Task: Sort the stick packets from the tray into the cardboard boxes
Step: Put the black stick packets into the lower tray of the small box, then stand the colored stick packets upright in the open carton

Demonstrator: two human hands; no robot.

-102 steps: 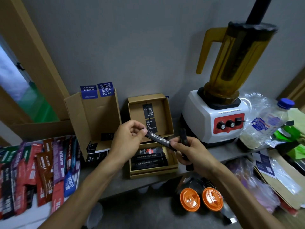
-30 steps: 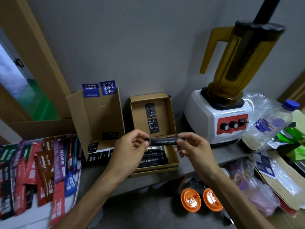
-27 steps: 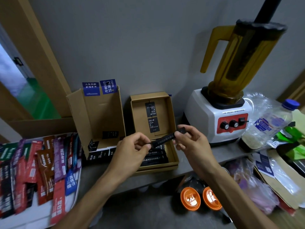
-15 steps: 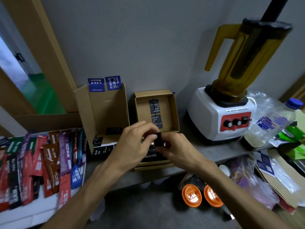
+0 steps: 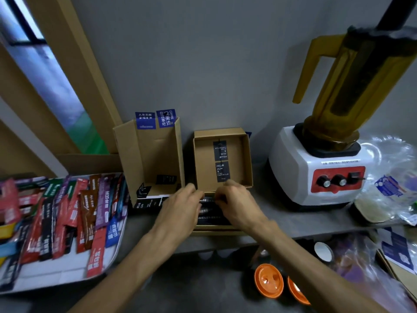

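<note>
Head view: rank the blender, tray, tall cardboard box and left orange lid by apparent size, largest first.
1. blender
2. tray, cropped by the frame, so that order is unsure
3. tall cardboard box
4. left orange lid

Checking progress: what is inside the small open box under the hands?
Black stick packets lie in the small box. The left hand and right hand cover most of it, hiding the count and any held packet.
</note>
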